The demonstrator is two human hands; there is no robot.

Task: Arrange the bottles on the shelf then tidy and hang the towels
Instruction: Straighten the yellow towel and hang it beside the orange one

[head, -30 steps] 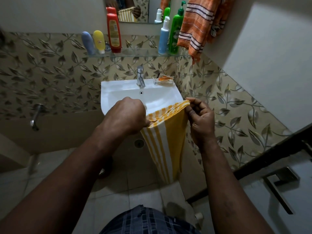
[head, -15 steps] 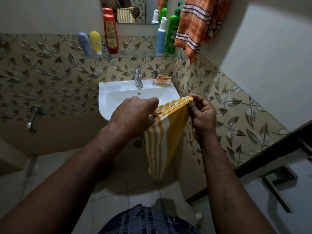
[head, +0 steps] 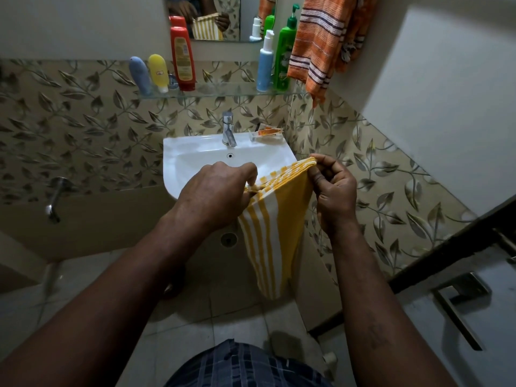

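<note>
- Towel: the folded yellow-and-white striped towel (head: 275,227) is held by its top edge in front of the white ceramic sink (head: 195,157). Its lower end hangs free above the tiled floor.
- The left grip (head: 215,194) is clenched on the striped towel's upper left corner, fingers curled under and knuckles up.
- The right grip (head: 333,191) pinches the upper right corner between thumb and fingertips, and holds it a little higher than the left one.
- The glass wall shelf (head: 223,89) runs above the sink.
- On the shelf's left part stand a blue-grey squeeze tube (head: 138,75) and a yellow squeeze tube (head: 157,72), both cap down. A tall red plastic bottle (head: 182,58) stands just beside them.
- On its right part a light-blue pump bottle (head: 265,65) and a green pump bottle (head: 284,57) stand side by side, well apart from the left group.
- An orange towel with dark and pale stripes (head: 315,43) hangs on the wall by the shelf's right end, with its lower corner dropping below shelf level.
- A chrome tap (head: 228,129) stands at the back of the sink.
</note>
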